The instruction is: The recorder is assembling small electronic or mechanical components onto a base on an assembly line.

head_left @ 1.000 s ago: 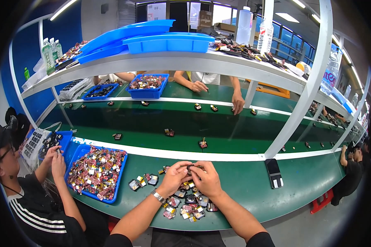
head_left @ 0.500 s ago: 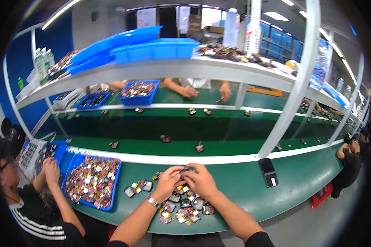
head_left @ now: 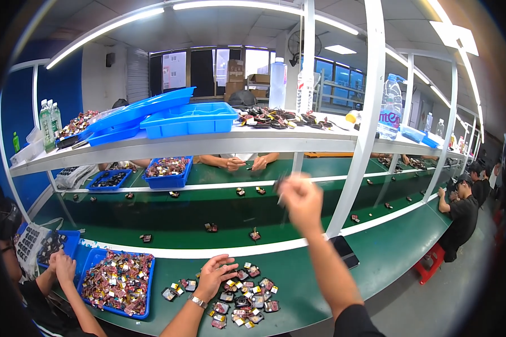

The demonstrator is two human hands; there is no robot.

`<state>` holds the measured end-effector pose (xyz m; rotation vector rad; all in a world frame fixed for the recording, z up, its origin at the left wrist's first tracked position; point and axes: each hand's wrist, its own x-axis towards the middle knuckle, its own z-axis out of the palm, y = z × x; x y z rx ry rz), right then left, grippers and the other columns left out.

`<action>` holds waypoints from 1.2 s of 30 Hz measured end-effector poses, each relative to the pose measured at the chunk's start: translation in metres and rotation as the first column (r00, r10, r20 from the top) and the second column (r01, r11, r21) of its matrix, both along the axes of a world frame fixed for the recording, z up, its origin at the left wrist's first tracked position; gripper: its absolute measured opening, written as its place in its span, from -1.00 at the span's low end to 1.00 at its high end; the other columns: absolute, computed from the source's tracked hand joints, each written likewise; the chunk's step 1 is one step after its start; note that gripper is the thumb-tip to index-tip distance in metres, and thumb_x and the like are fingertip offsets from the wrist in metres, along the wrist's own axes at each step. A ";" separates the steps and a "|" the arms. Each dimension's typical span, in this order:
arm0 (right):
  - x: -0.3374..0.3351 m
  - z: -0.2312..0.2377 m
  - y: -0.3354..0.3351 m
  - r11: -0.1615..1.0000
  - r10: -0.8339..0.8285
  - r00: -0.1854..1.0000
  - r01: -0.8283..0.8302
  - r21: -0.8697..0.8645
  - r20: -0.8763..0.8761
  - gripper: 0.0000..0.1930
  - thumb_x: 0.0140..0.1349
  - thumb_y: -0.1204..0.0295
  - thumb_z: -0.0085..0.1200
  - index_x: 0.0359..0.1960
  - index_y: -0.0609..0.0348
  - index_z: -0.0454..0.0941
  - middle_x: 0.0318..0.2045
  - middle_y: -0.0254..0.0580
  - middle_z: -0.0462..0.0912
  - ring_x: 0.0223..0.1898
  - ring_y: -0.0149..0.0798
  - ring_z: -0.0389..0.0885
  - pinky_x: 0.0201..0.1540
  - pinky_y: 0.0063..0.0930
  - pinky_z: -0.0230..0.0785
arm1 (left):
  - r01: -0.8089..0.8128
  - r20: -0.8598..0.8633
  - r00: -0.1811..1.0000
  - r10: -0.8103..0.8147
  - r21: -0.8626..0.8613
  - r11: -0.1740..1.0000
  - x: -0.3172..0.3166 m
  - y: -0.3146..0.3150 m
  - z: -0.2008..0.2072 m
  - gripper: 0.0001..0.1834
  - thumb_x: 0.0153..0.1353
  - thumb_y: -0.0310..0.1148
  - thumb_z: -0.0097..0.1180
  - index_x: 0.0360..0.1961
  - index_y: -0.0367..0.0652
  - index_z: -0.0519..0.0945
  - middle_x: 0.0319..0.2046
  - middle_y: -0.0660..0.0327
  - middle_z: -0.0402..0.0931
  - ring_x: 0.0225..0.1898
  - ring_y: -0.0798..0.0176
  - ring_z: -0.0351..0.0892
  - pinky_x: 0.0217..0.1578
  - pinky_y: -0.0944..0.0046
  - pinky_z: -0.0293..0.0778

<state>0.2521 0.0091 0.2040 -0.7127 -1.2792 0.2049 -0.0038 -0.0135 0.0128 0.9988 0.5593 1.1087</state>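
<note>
My right hand (head_left: 302, 202) is raised over the green conveyor belt, smeared by motion. Its fingers are pinched on a small dark part (head_left: 279, 184), too blurred to name closely. Near the bench edge, my left hand (head_left: 212, 276) is open, its fingers apart and empty, beside a pile of small electronic modules (head_left: 243, 302) with black housings, red boards and silver and yellow patches. A few similar modules (head_left: 177, 290) lie to the left of that wrist.
A blue bin of modules (head_left: 150, 289) stands left, near a co-worker's hands (head_left: 63, 267). A black phone (head_left: 343, 251) lies right, by a white post (head_left: 357, 135). Spaced modules (head_left: 255, 233) lie on the belt. Overhead, a white shelf (head_left: 208, 145) carries blue trays (head_left: 188, 124) and bottles.
My hands have parted. The right one has moved up and forward over the belt with the small dark part; the left has opened by the pile. The view has tilted upward.
</note>
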 end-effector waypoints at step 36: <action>-0.021 -0.163 -0.028 0.868 0.309 0.848 -0.067 -0.492 0.430 -0.36 -0.06 0.36 0.39 0.12 0.21 0.44 0.00 -0.06 0.58 0.03 -0.07 0.53 0.11 -0.23 0.36 | 0.005 -0.212 0.977 0.009 0.065 0.998 0.023 0.018 -0.007 -0.69 0.41 -0.31 -0.09 -0.04 -0.32 0.53 -0.25 0.12 0.62 -0.41 0.37 0.56 -0.44 0.42 0.49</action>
